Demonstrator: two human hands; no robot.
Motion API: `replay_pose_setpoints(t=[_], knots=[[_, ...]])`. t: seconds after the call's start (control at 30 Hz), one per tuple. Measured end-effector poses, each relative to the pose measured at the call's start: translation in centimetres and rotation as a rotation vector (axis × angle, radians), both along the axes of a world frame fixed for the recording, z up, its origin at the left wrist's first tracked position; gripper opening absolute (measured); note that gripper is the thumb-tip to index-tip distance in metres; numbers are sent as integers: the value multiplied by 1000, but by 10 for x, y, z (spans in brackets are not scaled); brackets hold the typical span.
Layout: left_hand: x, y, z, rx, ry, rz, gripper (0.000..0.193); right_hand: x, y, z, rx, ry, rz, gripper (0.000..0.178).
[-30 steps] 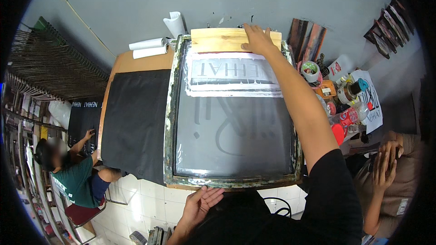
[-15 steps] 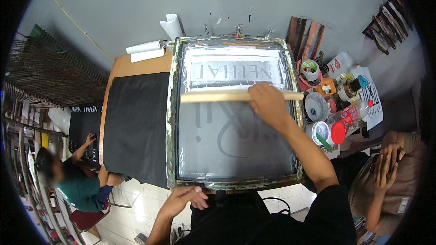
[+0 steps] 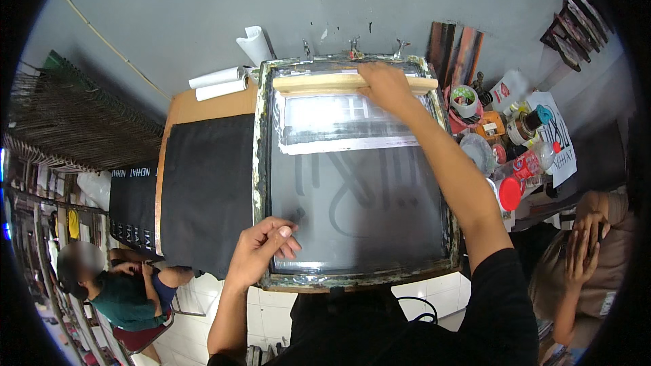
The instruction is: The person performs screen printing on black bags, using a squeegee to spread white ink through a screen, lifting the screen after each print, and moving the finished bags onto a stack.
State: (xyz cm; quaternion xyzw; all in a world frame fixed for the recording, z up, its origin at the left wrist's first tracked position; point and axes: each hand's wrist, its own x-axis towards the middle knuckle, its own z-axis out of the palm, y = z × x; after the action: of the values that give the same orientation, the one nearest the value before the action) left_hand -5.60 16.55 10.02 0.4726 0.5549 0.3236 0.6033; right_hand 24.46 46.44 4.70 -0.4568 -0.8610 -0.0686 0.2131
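Observation:
My right hand (image 3: 388, 88) is wrapped round the wooden handle of a long squeegee (image 3: 312, 84), which lies crosswise at the far end of a screen-printing frame (image 3: 259, 183). White ink (image 3: 339, 146) covers the far part of the mesh, ending in a thick ridge. Large grey lettering (image 3: 346, 193) shows faintly on the nearer mesh. Above the frame's near left corner hovers my left hand (image 3: 266, 247), its fingers loosely bent and nothing visible in them. The squeegee's blade is hidden beneath its handle.
Black fabric (image 3: 207, 190) lies on a board left of the frame, with white paper rolls (image 3: 220, 81) behind. Jars, bottles and a red-lidded tub (image 3: 508, 194) crowd the right side. One person (image 3: 129, 291) sits at left, another (image 3: 583, 264) at right.
My right hand has pushed the squeegee to the frame's far end, and white ink now covers the small far lettering. My left hand has risen from the near edge to above the mesh.

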Motion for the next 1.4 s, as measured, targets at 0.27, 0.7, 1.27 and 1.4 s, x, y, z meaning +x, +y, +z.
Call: replay_pose_setpoints(t=[0.27, 0.7, 1.27, 1.4], knots=[[-5, 158, 8, 492, 494, -7, 38, 15, 43, 22, -199, -67, -113, 46], [20, 303, -22, 618, 883, -102, 41, 23, 25, 26, -247, -197, -305, 64], [19, 161, -44, 784, 816, -59, 29, 33, -107, -13, -50, -13, -151, 42], [16, 130, -64, 847, 733, 14, 35, 32, -126, -38, 172, 7, -108, 31]])
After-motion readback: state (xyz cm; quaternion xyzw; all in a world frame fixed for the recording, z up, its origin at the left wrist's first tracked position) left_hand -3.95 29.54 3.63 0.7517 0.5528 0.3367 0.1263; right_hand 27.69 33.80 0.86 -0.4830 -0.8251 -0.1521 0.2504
